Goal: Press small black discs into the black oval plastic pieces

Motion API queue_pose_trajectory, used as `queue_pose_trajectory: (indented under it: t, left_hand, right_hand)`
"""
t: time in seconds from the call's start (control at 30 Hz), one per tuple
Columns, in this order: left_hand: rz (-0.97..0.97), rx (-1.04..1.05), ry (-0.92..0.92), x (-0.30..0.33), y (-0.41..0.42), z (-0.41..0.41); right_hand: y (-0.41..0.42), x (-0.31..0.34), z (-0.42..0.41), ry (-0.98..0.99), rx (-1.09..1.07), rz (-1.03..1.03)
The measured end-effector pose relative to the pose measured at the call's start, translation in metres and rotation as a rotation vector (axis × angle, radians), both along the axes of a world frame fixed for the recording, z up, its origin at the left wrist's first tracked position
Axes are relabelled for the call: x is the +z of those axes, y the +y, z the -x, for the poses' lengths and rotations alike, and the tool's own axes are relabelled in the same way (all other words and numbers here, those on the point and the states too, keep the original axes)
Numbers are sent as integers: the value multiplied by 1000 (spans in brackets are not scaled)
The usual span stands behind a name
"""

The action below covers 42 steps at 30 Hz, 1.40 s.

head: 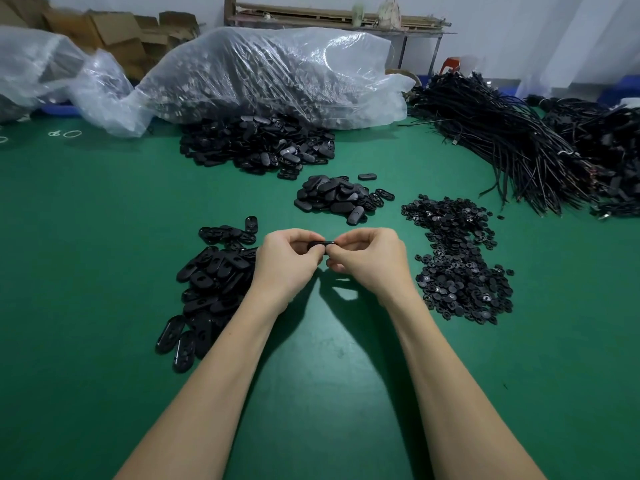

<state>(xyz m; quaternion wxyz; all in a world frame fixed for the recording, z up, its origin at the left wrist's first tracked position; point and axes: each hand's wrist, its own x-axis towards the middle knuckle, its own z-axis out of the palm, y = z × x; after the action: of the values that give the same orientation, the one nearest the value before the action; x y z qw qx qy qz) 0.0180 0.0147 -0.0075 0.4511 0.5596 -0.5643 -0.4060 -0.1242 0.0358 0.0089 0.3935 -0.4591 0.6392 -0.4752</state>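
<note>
Here, oval piece (320, 243) pinched between curled fingers of left hand (287, 259), right hand (367, 259)

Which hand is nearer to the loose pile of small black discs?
Right. The right hand is just beside the pile of small black discs, on its near-left side; the left hand lies farther off, beyond the right hand, next to the oval pieces.

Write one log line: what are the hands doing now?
step: pressing | left hand and right hand: both pinch one oval piece above green table | discs pile: right | disc: hidden
</note>
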Motion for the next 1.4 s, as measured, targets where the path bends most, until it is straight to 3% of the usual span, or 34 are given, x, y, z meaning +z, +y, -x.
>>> queue_pose_trajectory:
  t: [0.13, 0.3, 0.4, 0.6, 0.7, 0.97, 1.13, 1.4]
  left_hand:
    - [4, -10, 71, 4, -1, -3]
    - [12, -10, 120, 4, -2, 3]
    - [-17, 3, 190, 2, -2, 9]
    - [125, -36, -40, -1, 5, 22]
    - [164, -56, -130, -6, 7, 24]
    - [164, -59, -135, -9, 7, 24]
    - [179, -56, -157, -11, 7, 25]
    - [207, -67, -193, -9, 10, 24]
  right_hand:
    - [2, 4, 7, -73, 122, 81]
    - [-2, 0, 14, 308, 129, 216]
    - [-5, -3, 19, 400, 96, 233]
    - [-30, 0, 32, 498, -159, 186]
    - [-58, 9, 25, 498, -218, 161]
    - [-119, 28, 14, 542, -225, 85]
    - [-94, 17, 29, 476, -216, 147]
    - [-35, -15, 47, 311, 0, 133]
